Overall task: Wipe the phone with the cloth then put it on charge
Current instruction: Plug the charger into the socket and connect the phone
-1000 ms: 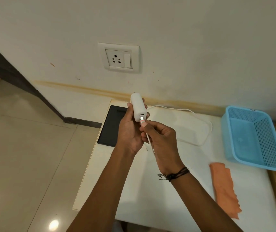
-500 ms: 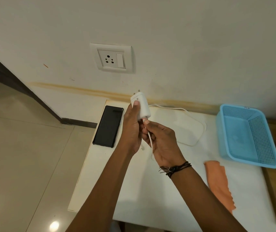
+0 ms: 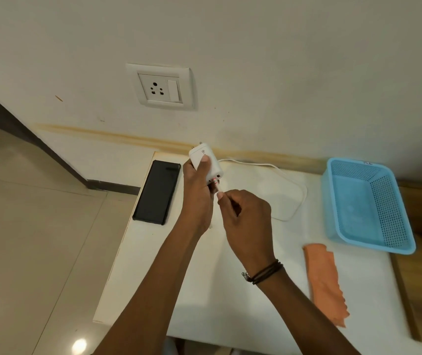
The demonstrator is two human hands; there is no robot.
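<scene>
1. The left hand [image 3: 197,196] is closed around a white charger adapter [image 3: 206,162] and holds it above the table, pins toward the wall. The right hand [image 3: 245,219] pinches the cable plug [image 3: 217,187] at the adapter's lower port.
2. At far left is a beige tiled floor [image 3: 25,226], with a dark skirting [image 3: 112,187] at the foot of the wall.
3. The black phone [image 3: 157,192] lies flat at the left edge of the white table [image 3: 204,290], left of the hands.
4. A white wall socket [image 3: 162,85] sits on the wall above.
5. The white cable [image 3: 256,163] loops on the table behind the hands.
6. The orange cloth [image 3: 325,278] lies further right, near a blue basket [image 3: 387,208].
</scene>
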